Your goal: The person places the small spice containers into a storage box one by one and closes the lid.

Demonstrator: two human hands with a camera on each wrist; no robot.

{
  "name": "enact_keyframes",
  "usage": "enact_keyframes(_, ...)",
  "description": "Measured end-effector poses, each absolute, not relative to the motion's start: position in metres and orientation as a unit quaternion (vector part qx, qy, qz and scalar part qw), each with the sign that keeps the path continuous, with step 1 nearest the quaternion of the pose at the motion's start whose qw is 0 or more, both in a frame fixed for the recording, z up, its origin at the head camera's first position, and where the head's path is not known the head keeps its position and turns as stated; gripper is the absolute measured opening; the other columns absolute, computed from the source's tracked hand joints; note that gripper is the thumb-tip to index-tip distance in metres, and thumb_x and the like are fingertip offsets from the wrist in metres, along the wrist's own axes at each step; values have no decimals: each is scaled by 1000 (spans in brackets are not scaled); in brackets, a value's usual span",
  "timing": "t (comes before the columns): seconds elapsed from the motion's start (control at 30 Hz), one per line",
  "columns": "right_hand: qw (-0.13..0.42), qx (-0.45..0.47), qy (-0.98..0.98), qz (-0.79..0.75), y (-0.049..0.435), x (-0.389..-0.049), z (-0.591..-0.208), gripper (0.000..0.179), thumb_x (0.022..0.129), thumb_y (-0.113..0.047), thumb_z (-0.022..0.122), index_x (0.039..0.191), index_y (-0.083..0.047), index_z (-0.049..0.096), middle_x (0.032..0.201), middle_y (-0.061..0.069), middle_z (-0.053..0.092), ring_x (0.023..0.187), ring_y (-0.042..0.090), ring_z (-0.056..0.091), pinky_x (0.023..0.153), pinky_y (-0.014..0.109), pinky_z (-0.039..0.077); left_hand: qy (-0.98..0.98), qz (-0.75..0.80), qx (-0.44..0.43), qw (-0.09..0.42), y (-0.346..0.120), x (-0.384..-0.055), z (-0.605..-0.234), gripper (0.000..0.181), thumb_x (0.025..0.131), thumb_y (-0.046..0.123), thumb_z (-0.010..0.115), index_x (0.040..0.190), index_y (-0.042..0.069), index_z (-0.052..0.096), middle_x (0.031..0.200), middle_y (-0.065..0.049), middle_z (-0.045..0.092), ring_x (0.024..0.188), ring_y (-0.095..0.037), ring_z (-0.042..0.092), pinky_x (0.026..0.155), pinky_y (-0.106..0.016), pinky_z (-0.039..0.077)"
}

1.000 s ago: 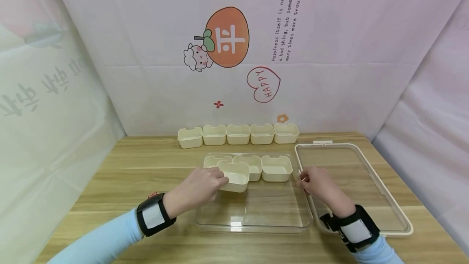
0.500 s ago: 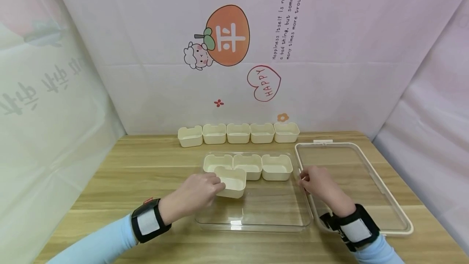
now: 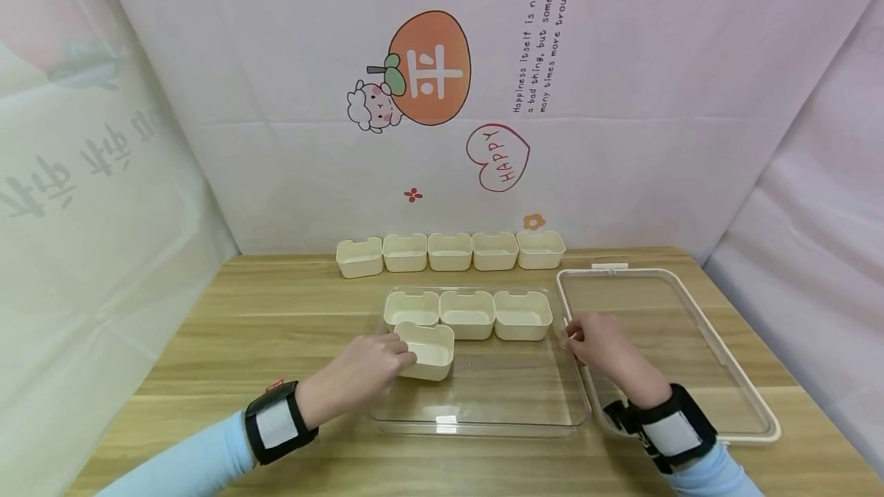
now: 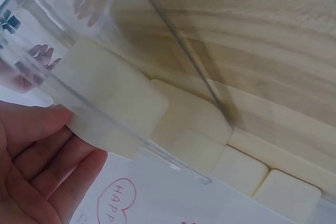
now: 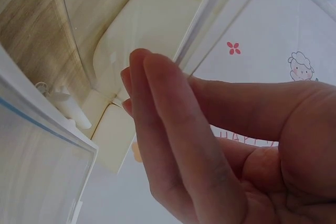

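Observation:
A small cream bin (image 3: 430, 353) is held by its left wall in my left hand (image 3: 366, 370), over the left part of a clear plastic box (image 3: 483, 429). In the left wrist view the thumb and fingers pinch that bin (image 4: 110, 98) near the box's clear wall. Along the back inside the box stand a left bin (image 3: 412, 304), a middle bin (image 3: 467, 324) and a right bin (image 3: 522, 326). My right hand (image 3: 604, 347) pinches the box's right rim; in the right wrist view, thumb and fingertips meet at the clear edge (image 5: 202, 38).
Behind the box, several more cream bins (image 3: 450, 261) form a row along the wall cloth (image 3: 311, 175). A clear lid with a white frame (image 3: 718, 347) lies to the right, close beside the box. All stand on a wooden table (image 3: 228, 359).
My left hand has moved the cream bin left and toward me, lower in the box, out from in front of the middle bin. My right hand stays on the rim.

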State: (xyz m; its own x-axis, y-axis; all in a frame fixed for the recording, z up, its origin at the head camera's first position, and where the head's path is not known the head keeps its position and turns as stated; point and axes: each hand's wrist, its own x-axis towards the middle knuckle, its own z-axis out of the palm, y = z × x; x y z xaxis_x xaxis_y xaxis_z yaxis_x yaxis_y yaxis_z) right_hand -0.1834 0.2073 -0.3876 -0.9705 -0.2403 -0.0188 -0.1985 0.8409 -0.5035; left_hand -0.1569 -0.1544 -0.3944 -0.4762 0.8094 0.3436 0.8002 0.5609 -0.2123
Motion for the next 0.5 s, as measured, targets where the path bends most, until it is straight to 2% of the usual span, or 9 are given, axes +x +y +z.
enact_keyframes(0.17, 41, -114, 959, -256, 207, -183, -387, 16, 85, -4, 63, 94, 9, 65, 66, 7, 67, 53, 13, 61, 53, 27, 46, -864, 15, -464, 195, -157, -158, -399, 26, 60, -8, 60, 74, 13, 65, 64, 6, 55, 59, -5, 49, 50, -13, 38)
enact_keyframes(0.5, 48, -108, 958, -260, 208, -185, -387, 16, 85, -3, 62, 95, 9, 65, 68, 8, 67, 55, 14, 62, 53, 27, 46, -873, 30, -453, 180, -157, -161, -403, 27, 61, -7, 62, 77, 15, 65, 66, 7, 56, 61, -6, 52, 50, -15, 40)
